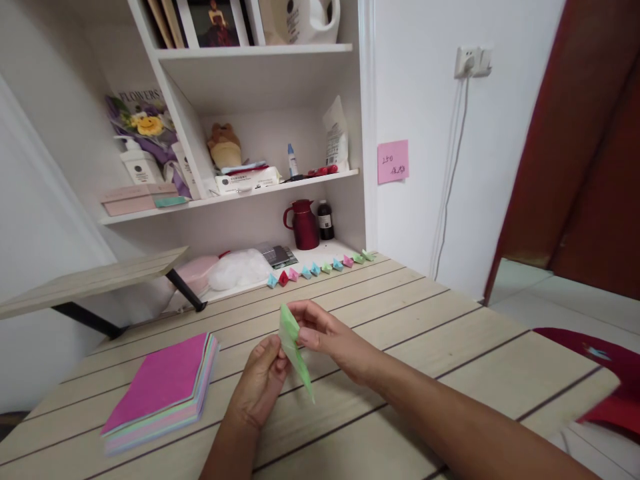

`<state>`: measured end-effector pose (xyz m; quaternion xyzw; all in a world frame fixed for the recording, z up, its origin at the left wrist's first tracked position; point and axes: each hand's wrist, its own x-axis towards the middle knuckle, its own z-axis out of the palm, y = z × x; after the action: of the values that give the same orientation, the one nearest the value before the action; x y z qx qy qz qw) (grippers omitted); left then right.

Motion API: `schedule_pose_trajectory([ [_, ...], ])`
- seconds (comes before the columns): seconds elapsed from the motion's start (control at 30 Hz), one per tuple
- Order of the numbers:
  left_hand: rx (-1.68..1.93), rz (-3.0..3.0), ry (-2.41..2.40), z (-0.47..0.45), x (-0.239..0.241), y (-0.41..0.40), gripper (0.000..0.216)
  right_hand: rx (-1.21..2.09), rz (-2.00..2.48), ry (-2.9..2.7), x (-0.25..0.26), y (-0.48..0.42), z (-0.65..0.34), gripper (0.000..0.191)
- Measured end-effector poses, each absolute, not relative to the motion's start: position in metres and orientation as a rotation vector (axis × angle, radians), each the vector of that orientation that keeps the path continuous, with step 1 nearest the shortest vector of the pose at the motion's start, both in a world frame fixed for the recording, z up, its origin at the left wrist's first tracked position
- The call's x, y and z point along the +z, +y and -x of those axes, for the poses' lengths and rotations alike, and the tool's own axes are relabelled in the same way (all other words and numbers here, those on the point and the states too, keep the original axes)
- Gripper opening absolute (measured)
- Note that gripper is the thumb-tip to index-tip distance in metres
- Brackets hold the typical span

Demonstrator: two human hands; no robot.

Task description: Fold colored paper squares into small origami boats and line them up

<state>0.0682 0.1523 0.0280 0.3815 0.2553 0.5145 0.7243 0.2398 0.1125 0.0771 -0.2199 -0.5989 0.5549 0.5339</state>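
Observation:
A light green sheet of origami paper, partly folded, is held up above the table between both hands. My left hand pinches its near left edge between thumb and fingers. From the right, my right hand grips the same paper, thumb on the near face and fingers behind it. The paper stands tilted, with one pointed corner hanging down. Part of it is hidden by the right hand's fingers. Left of the hands lies a stack of coloured paper with a magenta sheet on top.
Small folded paper pieces in several colours line the table's back edge. Behind them, a shelf unit holds a dark red jug and a bottle. A raised wooden board stands at left; a red chair is at right.

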Motion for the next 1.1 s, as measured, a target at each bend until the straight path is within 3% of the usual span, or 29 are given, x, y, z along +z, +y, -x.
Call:
schedule_pose_trajectory([
  [0.2,1.139,-0.867,0.565,-0.0670,0.0244,0.1589,0.027,1.379,0.502,-1.415,0.0787,0.1091,-0.2378,0.043],
  [0.57,1.025,-0.952,0.615,-0.0704,0.0282,0.1528,0.031,1.254,0.679,-1.307,0.0755,0.1154,-0.2396,0.040],
  [0.9,1.019,-0.953,0.598,-0.0696,0.0286,0.1534,0.033,1.308,0.645,-1.323,0.0708,0.1169,-0.2379,0.046],
  [1.1,1.020,-0.934,0.589,-0.0687,0.0275,0.1540,0.034,1.322,0.614,-1.313,0.0693,0.1187,-0.2378,0.037],
])
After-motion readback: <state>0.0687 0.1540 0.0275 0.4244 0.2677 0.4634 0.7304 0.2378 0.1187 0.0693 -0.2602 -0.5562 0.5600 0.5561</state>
